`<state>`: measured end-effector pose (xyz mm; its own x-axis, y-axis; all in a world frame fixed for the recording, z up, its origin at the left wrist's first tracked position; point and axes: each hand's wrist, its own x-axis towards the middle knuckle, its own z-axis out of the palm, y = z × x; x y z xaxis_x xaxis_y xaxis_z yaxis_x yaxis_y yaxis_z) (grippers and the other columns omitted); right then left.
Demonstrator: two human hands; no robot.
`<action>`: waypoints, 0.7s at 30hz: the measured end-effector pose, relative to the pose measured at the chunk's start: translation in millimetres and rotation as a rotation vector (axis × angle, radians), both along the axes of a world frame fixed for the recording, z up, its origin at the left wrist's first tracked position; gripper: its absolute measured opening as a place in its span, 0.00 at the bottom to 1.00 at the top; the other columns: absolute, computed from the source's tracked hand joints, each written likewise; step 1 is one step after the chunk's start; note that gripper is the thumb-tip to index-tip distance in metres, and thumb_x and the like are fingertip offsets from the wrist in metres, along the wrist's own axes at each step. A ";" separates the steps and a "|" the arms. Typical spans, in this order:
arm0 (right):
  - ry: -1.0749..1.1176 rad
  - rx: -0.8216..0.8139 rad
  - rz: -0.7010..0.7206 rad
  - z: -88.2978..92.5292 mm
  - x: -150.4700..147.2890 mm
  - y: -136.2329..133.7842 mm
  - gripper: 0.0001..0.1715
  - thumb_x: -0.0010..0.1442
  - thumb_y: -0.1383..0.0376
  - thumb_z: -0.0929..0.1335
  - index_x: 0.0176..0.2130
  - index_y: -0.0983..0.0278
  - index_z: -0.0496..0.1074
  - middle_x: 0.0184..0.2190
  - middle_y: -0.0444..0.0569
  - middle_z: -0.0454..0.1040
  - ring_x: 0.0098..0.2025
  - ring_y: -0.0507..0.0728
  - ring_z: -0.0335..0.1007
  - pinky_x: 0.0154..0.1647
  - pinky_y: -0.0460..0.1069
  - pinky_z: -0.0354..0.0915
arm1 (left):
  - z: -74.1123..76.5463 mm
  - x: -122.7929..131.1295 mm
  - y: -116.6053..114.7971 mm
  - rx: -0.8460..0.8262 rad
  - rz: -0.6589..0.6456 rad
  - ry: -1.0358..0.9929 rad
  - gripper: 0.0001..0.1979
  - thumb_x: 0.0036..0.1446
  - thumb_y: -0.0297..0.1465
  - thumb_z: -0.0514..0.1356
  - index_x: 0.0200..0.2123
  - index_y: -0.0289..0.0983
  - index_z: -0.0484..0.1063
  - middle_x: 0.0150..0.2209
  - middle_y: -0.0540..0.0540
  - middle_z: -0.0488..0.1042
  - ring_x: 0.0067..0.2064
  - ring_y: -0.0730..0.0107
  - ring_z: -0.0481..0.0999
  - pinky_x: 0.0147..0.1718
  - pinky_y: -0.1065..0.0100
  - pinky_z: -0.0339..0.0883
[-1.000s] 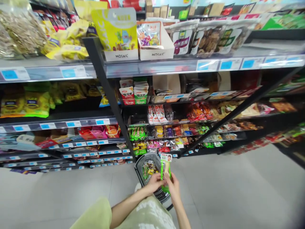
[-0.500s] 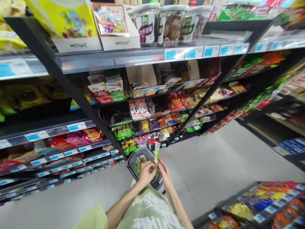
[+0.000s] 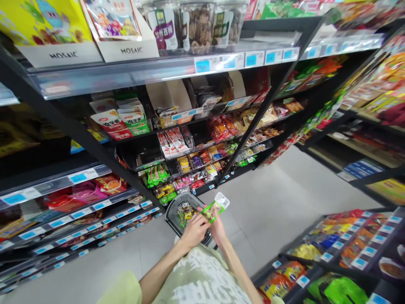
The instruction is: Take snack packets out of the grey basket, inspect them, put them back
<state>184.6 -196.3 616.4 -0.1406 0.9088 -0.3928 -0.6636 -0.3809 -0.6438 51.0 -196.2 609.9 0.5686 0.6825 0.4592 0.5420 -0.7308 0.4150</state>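
Both hands hold a small snack packet (image 3: 209, 212) with bright green edges and a white hang tab at its upper right end. It is tilted, one broad face showing. My right hand (image 3: 217, 228) grips it from the right side, thumb over the face. The fingers of my left hand (image 3: 194, 230) are bent around the packet's lower left end and partly hide it. Just beyond and below my hands is a grey shopping basket (image 3: 170, 211). Several small snack packets (image 3: 184, 212) lie inside it, green and yellow among them.
A tall black shelf unit stands ahead, with bagged snacks (image 3: 156, 174) low down and clear tubs (image 3: 196, 25) on the upper shelf. Dark slanted posts (image 3: 245, 137) cross its front. Another snack rack (image 3: 329, 236) is at the lower right. Grey tiled floor (image 3: 268, 202) runs between them.
The packet has turned from a narrow, nearly upright position to a tilted one with its broad face showing. My left hand has moved closer against it. The view has shifted to the right.
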 end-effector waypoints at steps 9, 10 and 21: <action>-0.262 0.154 -0.007 -20.5 -1.5 -4.9 0.35 0.56 0.53 0.75 0.60 0.59 0.69 0.55 0.51 0.76 0.58 0.65 0.71 0.63 0.60 0.63 | -5.7 0.4 -0.8 -0.303 0.168 -0.313 0.22 0.51 0.15 0.56 0.47 0.39 0.73 0.50 0.40 0.72 0.57 0.59 0.70 0.56 0.55 0.68; -0.306 0.167 0.000 -24.4 -1.2 -5.3 0.36 0.55 0.53 0.75 0.60 0.59 0.69 0.55 0.51 0.76 0.59 0.64 0.70 0.64 0.60 0.61 | -7.9 0.2 -0.4 -0.371 0.196 -0.353 0.24 0.50 0.15 0.56 0.48 0.39 0.72 0.50 0.41 0.72 0.57 0.60 0.71 0.57 0.56 0.68; -0.456 0.024 0.115 -39.5 7.3 -18.2 0.38 0.50 0.51 0.76 0.57 0.60 0.71 0.53 0.55 0.77 0.46 0.64 0.78 0.45 0.57 0.72 | -58.7 -25.3 -2.3 -1.025 0.703 -1.064 0.20 0.49 0.43 0.68 0.41 0.38 0.75 0.40 0.43 0.80 0.40 0.61 0.80 0.41 0.63 0.73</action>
<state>191.9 -214.5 576.9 -0.0592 0.9072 -0.4166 -0.2654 -0.4166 -0.8695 25.7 -198.6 551.2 -0.2260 0.9038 -0.3633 -0.2008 0.3217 0.9253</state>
